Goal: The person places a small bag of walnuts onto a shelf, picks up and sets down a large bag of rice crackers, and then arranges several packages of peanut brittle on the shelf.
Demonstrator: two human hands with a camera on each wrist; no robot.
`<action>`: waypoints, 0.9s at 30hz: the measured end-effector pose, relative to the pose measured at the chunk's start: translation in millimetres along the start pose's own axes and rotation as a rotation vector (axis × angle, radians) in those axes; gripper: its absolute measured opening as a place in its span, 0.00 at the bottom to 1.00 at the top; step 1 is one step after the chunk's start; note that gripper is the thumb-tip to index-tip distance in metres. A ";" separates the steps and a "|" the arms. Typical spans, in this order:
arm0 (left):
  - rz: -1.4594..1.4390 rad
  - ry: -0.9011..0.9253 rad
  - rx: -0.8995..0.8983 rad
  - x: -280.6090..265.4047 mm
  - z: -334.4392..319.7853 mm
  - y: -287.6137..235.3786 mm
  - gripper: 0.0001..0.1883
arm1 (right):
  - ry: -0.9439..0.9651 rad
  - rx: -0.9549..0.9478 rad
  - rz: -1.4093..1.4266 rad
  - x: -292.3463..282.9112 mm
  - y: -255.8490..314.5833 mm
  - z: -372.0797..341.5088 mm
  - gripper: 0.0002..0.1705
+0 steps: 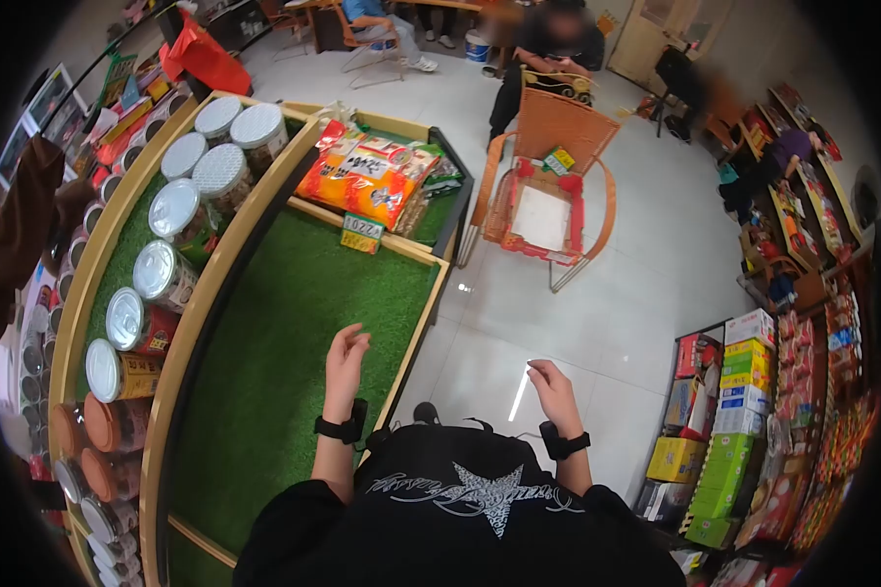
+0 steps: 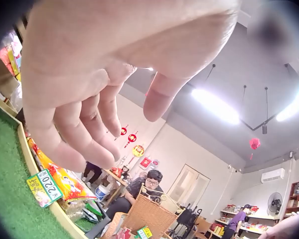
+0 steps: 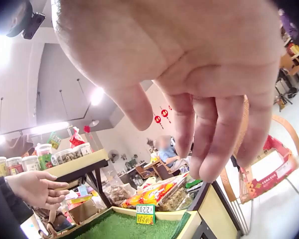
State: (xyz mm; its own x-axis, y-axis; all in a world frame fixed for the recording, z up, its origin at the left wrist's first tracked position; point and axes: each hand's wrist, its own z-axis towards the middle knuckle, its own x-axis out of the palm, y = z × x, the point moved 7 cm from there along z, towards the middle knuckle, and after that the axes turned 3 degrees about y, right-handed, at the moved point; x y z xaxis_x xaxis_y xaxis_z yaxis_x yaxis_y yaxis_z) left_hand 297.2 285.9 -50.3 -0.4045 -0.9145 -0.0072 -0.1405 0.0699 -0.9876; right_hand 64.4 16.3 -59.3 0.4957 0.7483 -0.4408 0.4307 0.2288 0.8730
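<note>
My left hand (image 1: 344, 370) hovers over the turf-lined display bin (image 1: 274, 293), its fingers loosely bent around nothing. Over the tiled floor, just right of the bin's edge, my right hand (image 1: 555, 393) hangs in the air, also holding nothing. Each wrist view shows a bare palm with relaxed fingers and the thumb apart. Beyond the left hand, a yellow-and-white price tag (image 1: 362, 233) sits on the wooden divider. Behind it lie orange-and-red food bags (image 1: 362, 181) in the far compartment.
Clear jars with silver lids (image 1: 176, 210) line the raised shelf at left. A wicker armchair (image 1: 568, 122) holds a red open carton (image 1: 543, 220). Stacked boxes (image 1: 744, 391) and hanging snack packets stand at right. A seated person (image 1: 558, 49) is behind the chair.
</note>
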 end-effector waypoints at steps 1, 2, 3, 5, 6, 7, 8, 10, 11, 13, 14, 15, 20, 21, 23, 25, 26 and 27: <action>-0.010 -0.008 0.009 -4.8 0.4 2.1 0.15 | 0.020 -0.004 -0.012 5.1 1.6 9.5 0.15; -0.012 -0.029 -0.006 -11.1 -0.2 6.0 0.15 | 0.041 -0.010 -0.027 9.8 3.7 17.9 0.15; -0.015 -0.049 -0.021 -17.4 0.3 8.9 0.15 | 0.066 -0.011 -0.036 15.1 6.9 26.4 0.15; -0.020 -0.099 -0.041 -32.1 1.4 15.4 0.16 | 0.100 -0.034 -0.021 26.9 16.3 45.7 0.13; 0.004 -0.122 -0.059 -40.0 -0.2 22.1 0.16 | 0.129 -0.038 -0.026 33.6 20.0 56.1 0.13; 0.028 -0.144 -0.080 -47.1 -2.3 27.3 0.17 | 0.158 -0.042 -0.043 40.4 23.4 66.5 0.13; 0.027 -0.172 -0.092 -53.7 -4.5 29.3 0.17 | 0.188 -0.045 -0.060 47.5 26.5 77.0 0.13; 0.030 -0.230 -0.140 -63.7 -10.0 33.5 0.17 | 0.255 -0.067 -0.088 61.6 33.5 99.4 0.14; 0.027 -0.254 -0.151 -67.1 -10.6 36.3 0.17 | 0.289 -0.091 -0.110 68.2 38.1 112.1 0.14; 0.004 -0.343 -0.186 -75.3 -10.1 42.5 0.17 | 0.338 -0.138 -0.102 80.6 47.3 136.1 0.14; 0.002 -0.364 -0.188 -77.4 -5.7 44.8 0.17 | 0.371 -0.162 -0.119 87.6 50.7 149.6 0.14; -0.006 -0.389 -0.203 -77.6 -0.8 47.2 0.17 | 0.403 -0.186 -0.137 93.4 54.0 163.3 0.14; -0.051 -0.509 -0.229 -53.0 47.4 49.1 0.18 | 0.573 -0.250 -0.161 118.3 76.7 248.5 0.14; -0.089 -0.507 -0.217 -43.1 63.0 52.7 0.18 | 0.609 -0.262 -0.166 121.3 81.2 269.2 0.15; -0.139 -0.533 -0.215 -22.3 94.6 62.9 0.18 | 0.664 -0.264 -0.205 126.7 86.3 317.3 0.15; -0.113 -0.450 -0.279 8.3 134.8 72.8 0.17 | 0.676 -0.352 -0.239 128.9 100.4 368.3 0.15; -0.156 -0.436 -0.335 25.1 154.1 76.3 0.18 | 0.684 -0.298 -0.198 134.2 90.5 400.5 0.14; -0.166 -0.461 -0.344 35.8 173.7 77.9 0.18 | 0.711 -0.300 -0.206 143.3 78.0 433.0 0.14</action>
State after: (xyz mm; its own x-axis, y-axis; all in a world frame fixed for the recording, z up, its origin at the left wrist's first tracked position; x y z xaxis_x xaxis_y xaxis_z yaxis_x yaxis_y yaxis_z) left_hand 428.8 189.3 -154.7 0.0706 -0.9975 -0.0008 -0.4842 -0.0336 -0.8743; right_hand 495.5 -128.2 -144.8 -0.2150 0.8672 -0.4491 0.1898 0.4882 0.8518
